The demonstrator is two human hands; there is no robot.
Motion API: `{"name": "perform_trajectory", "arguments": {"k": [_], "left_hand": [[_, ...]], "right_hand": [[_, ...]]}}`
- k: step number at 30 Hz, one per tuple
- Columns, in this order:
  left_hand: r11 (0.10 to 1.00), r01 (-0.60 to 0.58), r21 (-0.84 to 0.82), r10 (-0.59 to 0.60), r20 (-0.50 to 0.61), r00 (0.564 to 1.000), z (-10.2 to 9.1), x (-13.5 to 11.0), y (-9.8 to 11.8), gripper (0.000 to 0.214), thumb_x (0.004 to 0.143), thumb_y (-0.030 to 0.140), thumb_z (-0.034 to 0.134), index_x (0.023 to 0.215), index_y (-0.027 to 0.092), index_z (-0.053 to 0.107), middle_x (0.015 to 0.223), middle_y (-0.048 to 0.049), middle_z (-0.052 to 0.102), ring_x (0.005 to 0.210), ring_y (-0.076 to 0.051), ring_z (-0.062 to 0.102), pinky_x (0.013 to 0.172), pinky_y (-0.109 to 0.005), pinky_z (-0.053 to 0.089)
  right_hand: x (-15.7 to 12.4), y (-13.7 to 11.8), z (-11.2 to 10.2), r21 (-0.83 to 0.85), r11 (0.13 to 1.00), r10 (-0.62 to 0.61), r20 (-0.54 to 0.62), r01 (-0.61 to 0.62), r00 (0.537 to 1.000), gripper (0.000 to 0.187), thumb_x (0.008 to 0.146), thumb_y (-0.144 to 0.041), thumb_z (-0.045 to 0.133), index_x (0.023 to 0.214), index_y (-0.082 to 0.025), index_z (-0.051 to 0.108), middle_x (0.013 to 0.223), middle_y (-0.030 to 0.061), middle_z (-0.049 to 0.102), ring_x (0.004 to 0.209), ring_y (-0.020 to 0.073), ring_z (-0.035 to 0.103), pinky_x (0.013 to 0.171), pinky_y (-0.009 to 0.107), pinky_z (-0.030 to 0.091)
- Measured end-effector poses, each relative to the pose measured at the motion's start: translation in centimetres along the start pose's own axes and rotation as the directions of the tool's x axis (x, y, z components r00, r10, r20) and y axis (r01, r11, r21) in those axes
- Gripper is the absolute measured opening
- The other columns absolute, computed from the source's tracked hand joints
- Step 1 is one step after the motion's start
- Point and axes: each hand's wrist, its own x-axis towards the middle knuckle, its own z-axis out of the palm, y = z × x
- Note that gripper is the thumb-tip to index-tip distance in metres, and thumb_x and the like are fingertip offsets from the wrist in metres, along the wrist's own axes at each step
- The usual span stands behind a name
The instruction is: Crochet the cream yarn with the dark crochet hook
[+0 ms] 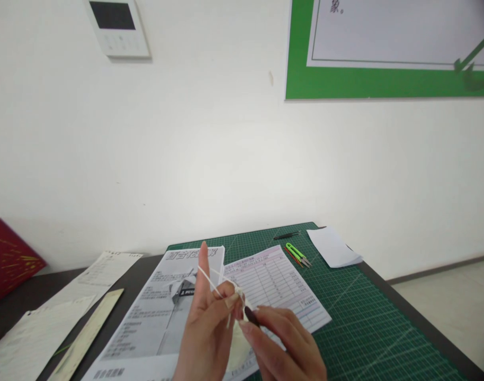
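My left hand is raised over the papers with its forefinger pointing up and a white yarn strand running over that finger; the other fingers pinch a small white crocheted piece. My right hand is closed round a dark-handled crochet hook, its tip at the white piece. Both hands meet above a printed instruction sheet and a pink-lined chart sheet.
A green cutting mat covers the dark table. On it lie green thread snips, a thin dark tool and a white paper slip. Left: a wooden ruler, loose papers, a red box. White wall behind.
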Motion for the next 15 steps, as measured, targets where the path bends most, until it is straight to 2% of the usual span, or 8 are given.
{"name": "perform_trajectory", "arguments": {"k": [2, 3, 5, 7, 8, 10, 13, 15], "left_hand": [[0.993, 0.065, -0.096, -0.060, 0.055, 0.997, -0.1, 0.0, 0.4, 0.082, 0.075, 0.011, 0.056, 0.140, 0.043, 0.018, 0.061, 0.0050, 0.049, 0.058, -0.011, 0.047, 0.061, -0.024, 0.038], [0.988, 0.084, -0.127, -0.074, 0.085, 0.994, -0.2, 0.0, 0.5, 0.083, 0.074, 0.010, 0.055, 0.141, 0.041, 0.018, 0.061, 0.0046, 0.049, 0.058, -0.011, 0.047, 0.061, -0.024, 0.037], [0.982, 0.108, -0.158, -0.086, 0.141, 0.986, -0.4, -0.1, 0.8, 0.084, 0.073, 0.008, 0.054, 0.142, 0.038, 0.017, 0.061, 0.0037, 0.049, 0.057, -0.011, 0.046, 0.058, -0.024, 0.036], [0.978, 0.129, -0.163, -0.098, 0.189, 0.977, -0.6, 0.0, 0.9, 0.085, 0.071, 0.008, 0.054, 0.142, 0.037, 0.017, 0.061, 0.0030, 0.049, 0.056, -0.012, 0.045, 0.056, -0.025, 0.035], [0.978, 0.138, -0.160, -0.103, 0.209, 0.972, -0.7, 0.0, 1.0, 0.085, 0.071, 0.009, 0.054, 0.142, 0.037, 0.017, 0.060, 0.0029, 0.049, 0.056, -0.012, 0.045, 0.056, -0.025, 0.035], [0.978, 0.144, -0.154, -0.106, 0.234, 0.966, -0.8, 0.0, 1.1, 0.085, 0.070, 0.010, 0.054, 0.142, 0.038, 0.018, 0.058, 0.0028, 0.048, 0.056, -0.013, 0.045, 0.057, -0.025, 0.035], [0.978, 0.144, -0.153, -0.104, 0.244, 0.964, -0.9, 0.1, 1.3, 0.085, 0.070, 0.009, 0.054, 0.141, 0.039, 0.019, 0.057, 0.0031, 0.048, 0.054, -0.012, 0.041, 0.057, -0.025, 0.034], [0.978, 0.142, -0.152, -0.102, 0.247, 0.964, -0.8, 0.1, 1.4, 0.086, 0.069, 0.008, 0.053, 0.141, 0.039, 0.019, 0.057, 0.0033, 0.048, 0.053, -0.011, 0.040, 0.057, -0.025, 0.034]], "right_hand": [[-0.4, 0.1, 0.2, -0.026, 0.996, -0.082, 0.096, 0.085, 0.992, 0.028, 0.080, -0.012, 0.061, 0.108, -0.016, 0.065, 0.083, 0.0113, 0.074, 0.081, 0.0221, 0.070, 0.067, 0.028, 0.060], [-0.6, 0.0, 0.4, 0.010, 0.998, -0.060, 0.071, 0.060, 0.996, 0.027, 0.082, -0.015, 0.061, 0.109, -0.018, 0.065, 0.084, 0.0111, 0.073, 0.080, 0.0218, 0.070, 0.065, 0.027, 0.060], [-0.6, -0.1, 0.8, 0.134, 0.989, 0.070, -0.082, -0.059, 0.994, 0.025, 0.088, -0.019, 0.054, 0.110, -0.024, 0.064, 0.079, 0.0082, 0.072, 0.069, 0.0179, 0.069, 0.057, 0.026, 0.059], [-0.3, -0.3, 1.1, 0.259, 0.960, 0.164, -0.204, -0.108, 0.965, 0.024, 0.089, -0.021, 0.052, 0.108, -0.027, 0.065, 0.075, 0.0069, 0.070, 0.061, 0.0163, 0.067, 0.052, 0.026, 0.057], [-0.2, -0.4, 1.1, 0.307, 0.945, 0.166, -0.159, -0.111, 0.973, 0.024, 0.089, -0.019, 0.052, 0.108, -0.026, 0.066, 0.077, 0.0076, 0.070, 0.062, 0.0169, 0.067, 0.052, 0.026, 0.057], [0.0, -0.4, 0.8, 0.387, 0.907, 0.173, 0.014, -0.165, 0.985, 0.026, 0.085, -0.016, 0.058, 0.108, -0.025, 0.066, 0.083, 0.0089, 0.070, 0.066, 0.0179, 0.068, 0.054, 0.027, 0.057], [-0.1, -0.1, 0.1, 0.509, 0.788, 0.368, 0.062, -0.347, 0.928, 0.020, 0.086, -0.021, 0.057, 0.101, -0.027, 0.069, 0.086, 0.0075, 0.069, 0.067, 0.0168, 0.068, 0.053, 0.024, 0.056], [-0.3, 0.2, -0.4, 0.567, 0.708, 0.411, 0.153, -0.421, 0.899, 0.019, 0.085, -0.022, 0.057, 0.099, -0.026, 0.069, 0.088, 0.0075, 0.068, 0.071, 0.0181, 0.068, 0.058, 0.026, 0.057]]}}
